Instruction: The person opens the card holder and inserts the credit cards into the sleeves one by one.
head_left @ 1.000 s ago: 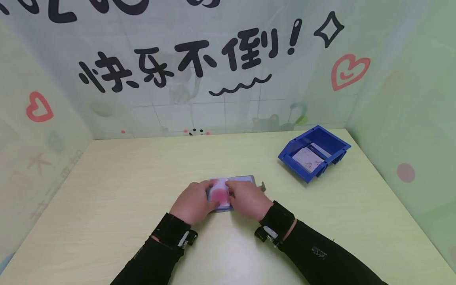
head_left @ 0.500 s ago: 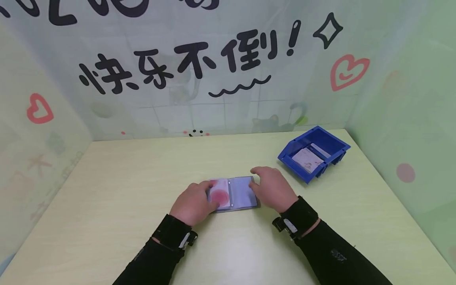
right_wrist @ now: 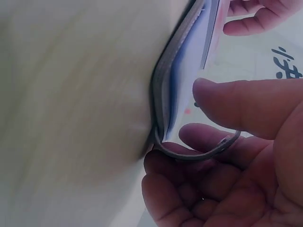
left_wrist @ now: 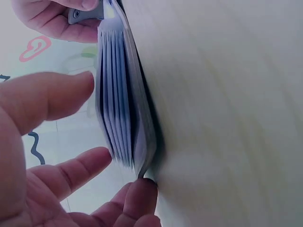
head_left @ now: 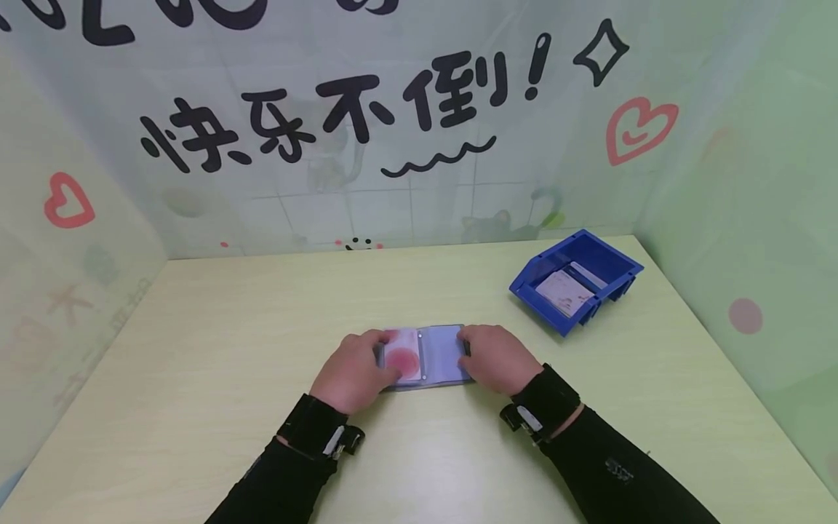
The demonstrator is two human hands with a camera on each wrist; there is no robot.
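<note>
A small card holder [head_left: 442, 355] lies spread open on the table, a spine strip down its middle. Its left side bears a stack of clear sleeves [left_wrist: 113, 94] with a pink-and-white card [head_left: 402, 355] on top; pale lilac covers the right. My left hand [head_left: 354, 371] holds the left side, fingertips at its outer corners and thumb by the sleeves. At the right edge, my right hand [head_left: 500, 358] holds the cover, thumb over the inner face and fingers beneath the edge. A thin grey strap [right_wrist: 189, 155] curves from that cover across its fingers.
A blue plastic bin [head_left: 576, 280] stands at the back right, with a pale printed card [head_left: 564, 292] and another flat piece inside. Printed cloth walls [head_left: 412, 211] enclose the table [head_left: 262, 313] at the back and both sides.
My right hand has gone from the middle of the card holder to its right edge, baring the lilac side, then closed in on that edge. My left hand stays put.
</note>
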